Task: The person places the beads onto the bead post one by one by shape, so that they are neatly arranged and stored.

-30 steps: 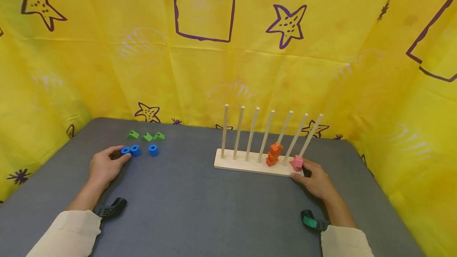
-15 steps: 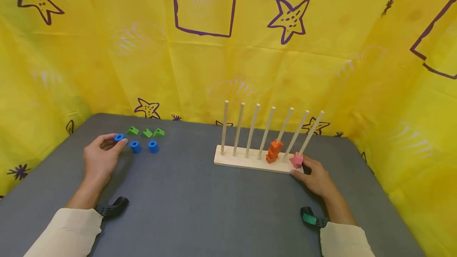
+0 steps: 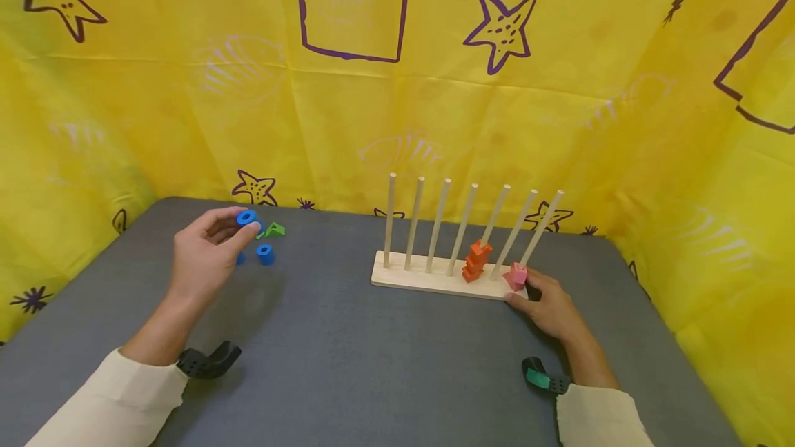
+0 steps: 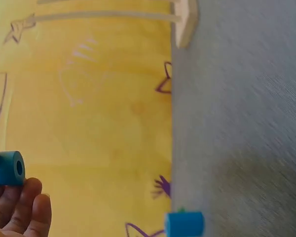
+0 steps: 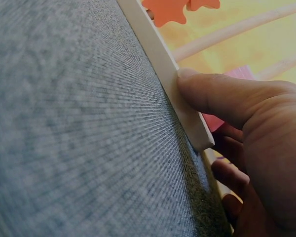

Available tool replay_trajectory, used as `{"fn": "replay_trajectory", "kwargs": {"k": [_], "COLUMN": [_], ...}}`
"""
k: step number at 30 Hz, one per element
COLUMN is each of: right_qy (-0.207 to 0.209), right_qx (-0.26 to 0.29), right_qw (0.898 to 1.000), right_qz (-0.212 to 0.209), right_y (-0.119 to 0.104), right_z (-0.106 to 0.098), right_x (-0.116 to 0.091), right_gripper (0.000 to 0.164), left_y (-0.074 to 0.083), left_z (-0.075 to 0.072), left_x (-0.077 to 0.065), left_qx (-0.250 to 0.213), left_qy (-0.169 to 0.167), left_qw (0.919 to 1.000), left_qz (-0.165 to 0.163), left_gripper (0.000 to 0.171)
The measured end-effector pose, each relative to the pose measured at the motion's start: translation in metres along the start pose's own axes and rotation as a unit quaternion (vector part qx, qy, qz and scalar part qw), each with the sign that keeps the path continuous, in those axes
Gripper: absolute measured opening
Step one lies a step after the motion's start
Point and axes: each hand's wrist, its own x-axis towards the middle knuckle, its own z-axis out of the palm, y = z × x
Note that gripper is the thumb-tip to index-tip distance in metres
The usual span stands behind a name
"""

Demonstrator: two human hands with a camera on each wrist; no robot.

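Between thumb and fingers, my left hand [image 3: 206, 259] pinches a blue cylinder bead [image 4: 4, 170] with a hole through it, raised above the table. In the head view another blue bead [image 3: 266, 259] stands on the table beyond the hand, and a third is mostly covered by it. My right hand [image 3: 551, 310] grips the right end of a wooden peg board [image 3: 428, 282], thumb on the front edge. Several upright pegs rise from the board. Orange star-shaped beads [image 3: 475, 264] are stacked on one peg, and pink beads [image 3: 517, 277] sit on the rightmost peg beside my right hand.
A green triangular bead [image 3: 277, 230] lies at the back left, with other green pieces partly hidden by the left hand. The grey table [image 3: 385, 371] ends at a yellow patterned cloth [image 3: 348, 109] behind and at both sides.
My left hand has picked up one blue bead from the table, then moved up and right with it, over the green pieces. My right hand has kept its grip on the board.
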Motion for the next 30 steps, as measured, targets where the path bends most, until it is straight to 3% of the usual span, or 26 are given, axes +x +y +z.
{"fn": "replay_trajectory", "kwargs": {"k": [8, 14, 20, 30], "right_qy": [0.002, 0.002, 0.000, -0.013], "right_qx": [0.005, 0.004, 0.003, -0.005], "right_qw": [1.000, 1.000, 1.000, 1.000], "right_qz": [-0.005, -0.008, -0.002, 0.016], "right_y": [0.001, 0.002, 0.001, 0.000], "right_z": [0.002, 0.000, 0.000, -0.001], "right_x": [-0.002, 0.000, 0.001, 0.001], "right_gripper": [0.055, 0.055, 0.056, 0.061], "left_y": [0.035, 0.064, 0.091, 0.127], "left_z": [0.014, 0.034, 0.059, 0.102], "left_x": [0.006, 0.012, 0.015, 0.018], "left_qx": [-0.033, -0.075, -0.139, -0.188], "left_qy": [-0.019, -0.049, -0.074, -0.131], "left_qw": [0.9987, 0.9944, 0.9837, 0.9624], "left_qz": [0.034, 0.057, 0.087, 0.146], "left_gripper": [0.036, 0.037, 0.034, 0.029]}}
